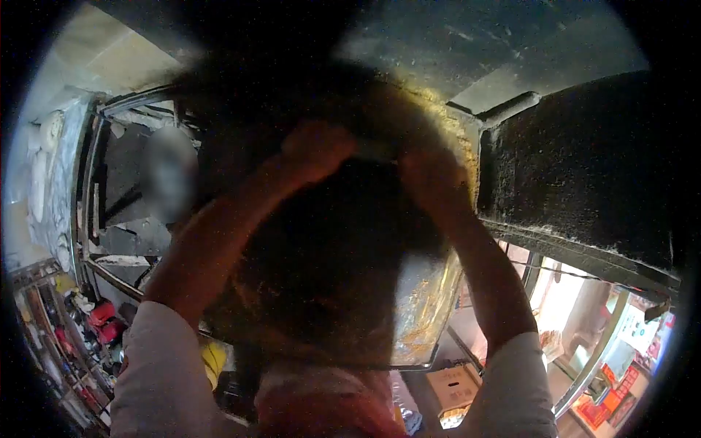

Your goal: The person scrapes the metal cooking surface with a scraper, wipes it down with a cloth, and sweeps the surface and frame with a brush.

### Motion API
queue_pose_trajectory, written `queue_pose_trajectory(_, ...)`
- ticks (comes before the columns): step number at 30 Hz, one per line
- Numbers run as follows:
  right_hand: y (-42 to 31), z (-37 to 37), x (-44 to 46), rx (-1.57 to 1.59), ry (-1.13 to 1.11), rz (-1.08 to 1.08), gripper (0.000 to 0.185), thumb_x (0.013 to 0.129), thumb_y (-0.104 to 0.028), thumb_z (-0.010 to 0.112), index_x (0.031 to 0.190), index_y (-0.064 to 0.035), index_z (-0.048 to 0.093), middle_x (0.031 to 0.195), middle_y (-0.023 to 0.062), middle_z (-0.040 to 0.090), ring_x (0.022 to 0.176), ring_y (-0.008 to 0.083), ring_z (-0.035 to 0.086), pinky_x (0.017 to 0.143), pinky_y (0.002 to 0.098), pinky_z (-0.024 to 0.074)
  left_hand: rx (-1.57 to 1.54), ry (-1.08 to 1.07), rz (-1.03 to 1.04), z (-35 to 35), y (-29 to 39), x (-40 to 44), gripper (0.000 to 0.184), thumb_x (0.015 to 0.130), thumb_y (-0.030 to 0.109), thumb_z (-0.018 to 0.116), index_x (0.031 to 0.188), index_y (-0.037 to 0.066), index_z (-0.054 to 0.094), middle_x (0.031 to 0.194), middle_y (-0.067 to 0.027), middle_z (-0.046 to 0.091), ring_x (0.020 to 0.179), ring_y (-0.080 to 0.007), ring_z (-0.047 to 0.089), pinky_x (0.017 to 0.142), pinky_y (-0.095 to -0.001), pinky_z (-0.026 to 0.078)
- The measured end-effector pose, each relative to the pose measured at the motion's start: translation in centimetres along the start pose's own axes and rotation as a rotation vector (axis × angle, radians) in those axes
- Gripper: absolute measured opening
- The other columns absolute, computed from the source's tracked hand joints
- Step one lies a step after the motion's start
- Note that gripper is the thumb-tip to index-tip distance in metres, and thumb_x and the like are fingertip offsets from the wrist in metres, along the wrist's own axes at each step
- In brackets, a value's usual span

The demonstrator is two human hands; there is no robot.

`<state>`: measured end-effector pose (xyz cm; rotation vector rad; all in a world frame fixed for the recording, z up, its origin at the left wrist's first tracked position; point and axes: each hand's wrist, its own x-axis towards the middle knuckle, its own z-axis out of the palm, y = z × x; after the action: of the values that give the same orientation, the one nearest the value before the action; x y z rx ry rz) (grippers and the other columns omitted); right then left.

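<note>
Both my arms reach forward over a large dark panel (321,255), much of it in deep shadow. My left hand (319,150) is closed near the upper middle of the view. To its right, my right hand (434,179) is bent and blurred in the dim light. A faint greyish strip (376,152) spans the gap between the two hands; whether they grip it is too dark to tell. Yellowish, rough material (464,157) lines the panel's right edge, and a shiny, stained patch (420,310) shows at its lower right.
A black textured board (580,171) stands at the right. At the left is a metal frame (91,182) with a blurred grey shape behind it. Red items (106,321) lie among clutter at lower left. A cardboard box (453,387) sits below right.
</note>
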<state>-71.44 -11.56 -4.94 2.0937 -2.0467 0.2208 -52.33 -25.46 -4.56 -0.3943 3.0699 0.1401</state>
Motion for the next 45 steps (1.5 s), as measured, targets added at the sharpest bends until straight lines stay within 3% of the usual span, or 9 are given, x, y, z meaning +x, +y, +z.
queue_pose_trajectory(6, 2.4, 1.0, 7.1, 0.043, -0.459, 0.110, 0.023, 0.085, -0.014, 0.050, 0.103, -0.0032, 0.058, 0.086, 0.0141, 0.066, 0.075, 0.0356, 0.064, 0.066, 0.0466, 0.0529, -0.093, 0.279, -0.119, 1.8, -5.6, 5.6, 0.013, 0.074, 0.012, 0.058, 0.078, 0.008, 0.069, 0.083, -0.0129, 0.068, 0.079, -0.0308, 0.066, 0.069, -0.0444, 0.054)
queue_pose_trajectory(12, -1.7, -0.7, 3.8, 0.321, 0.328, 0.081, 0.017, 0.084, -0.016, 0.051, 0.093, -0.0044, 0.060, 0.089, 0.0156, 0.066, 0.079, 0.0309, 0.065, 0.062, 0.0444, 0.0528, 0.122, 0.139, -0.077, 1.2, -1.8, 0.1, 0.015, 0.075, 0.011, 0.056, 0.075, 0.006, 0.070, 0.081, -0.0131, 0.069, 0.077, -0.0304, 0.067, 0.067, -0.0452, 0.055)
queue_pose_trajectory(18, -1.1, -1.6, 8.9, 0.047, -0.741, 0.155, 0.031, 0.085, -0.014, 0.049, 0.114, -0.0030, 0.055, 0.107, 0.0178, 0.062, 0.096, 0.0293, 0.062, 0.080, 0.0483, 0.0494, 0.014, 0.154, -0.186, -0.3, -5.5, 1.6, 0.014, 0.075, 0.013, 0.057, 0.075, 0.008, 0.070, 0.081, -0.0147, 0.069, 0.075, -0.0299, 0.068, 0.065, -0.0445, 0.055)
queue_pose_trajectory(24, -1.5, 0.7, 7.0, 0.043, 0.195, -0.077, 0.026, 0.090, -0.017, 0.047, 0.109, -0.0035, 0.060, 0.110, 0.0209, 0.061, 0.104, 0.0310, 0.060, 0.085, 0.0450, 0.0494, 0.177, 0.283, -0.149, 3.5, -7.0, 0.3, 0.017, 0.078, 0.017, 0.055, 0.070, 0.010, 0.068, 0.074, -0.0110, 0.068, 0.070, -0.0250, 0.068, 0.063, -0.0440, 0.054)
queue_pose_trajectory(27, -2.8, -2.9, 10.9, 0.082, -0.969, 0.166, 0.041, 0.092, -0.017, 0.042, 0.130, -0.0019, 0.039, 0.126, 0.0239, 0.050, 0.117, 0.0338, 0.051, 0.094, 0.0466, 0.0421, 0.128, 0.332, -0.030, 3.7, -9.5, 1.5, 0.018, 0.078, 0.018, 0.055, 0.071, 0.009, 0.068, 0.075, -0.0118, 0.068, 0.070, -0.0271, 0.068, 0.065, -0.0452, 0.055)
queue_pose_trajectory(32, -4.9, -0.6, 5.6, 0.379, 0.322, -0.035, 0.025, 0.089, -0.016, 0.048, 0.107, -0.0030, 0.059, 0.097, 0.0191, 0.065, 0.090, 0.0354, 0.064, 0.077, 0.0467, 0.0507, 0.066, 0.198, -0.123, 0.6, -3.9, -3.9, 0.013, 0.075, 0.012, 0.056, 0.074, 0.006, 0.068, 0.076, -0.0134, 0.068, 0.068, -0.0286, 0.067, 0.059, -0.0439, 0.055)
queue_pose_trajectory(38, -3.4, -0.7, 12.2, 0.110, -0.476, 0.016, 0.022, 0.088, -0.015, 0.050, 0.100, -0.0017, 0.062, 0.084, 0.0172, 0.067, 0.074, 0.0325, 0.067, 0.066, 0.0395, 0.0553, -0.064, 0.320, -0.224, 2.3, -10.7, 0.7, 0.014, 0.075, 0.009, 0.056, 0.078, 0.005, 0.069, 0.080, -0.0158, 0.068, 0.074, -0.0319, 0.068, 0.064, -0.0446, 0.055)
queue_pose_trajectory(42, -5.7, 1.0, 7.1, 0.388, 0.374, 0.000, 0.021, 0.085, -0.015, 0.052, 0.098, -0.0030, 0.063, 0.094, 0.0194, 0.066, 0.088, 0.0344, 0.065, 0.073, 0.0454, 0.0530, 0.030, -0.184, -0.143, -0.1, -6.8, -3.0, 0.017, 0.083, 0.013, 0.052, 0.093, 0.006, 0.065, 0.089, -0.0161, 0.064, 0.079, -0.0328, 0.063, 0.069, -0.0442, 0.054)
queue_pose_trajectory(45, -4.8, 2.2, 8.5, 0.199, -0.072, 0.013, 0.030, 0.088, -0.015, 0.048, 0.114, -0.0013, 0.055, 0.105, 0.0235, 0.062, 0.095, 0.0377, 0.062, 0.079, 0.0470, 0.0511, 0.093, -0.007, -0.256, 2.1, -7.2, -3.1, 0.017, 0.083, 0.013, 0.052, 0.092, 0.006, 0.065, 0.088, -0.0167, 0.064, 0.077, -0.0321, 0.063, 0.067, -0.0448, 0.053)
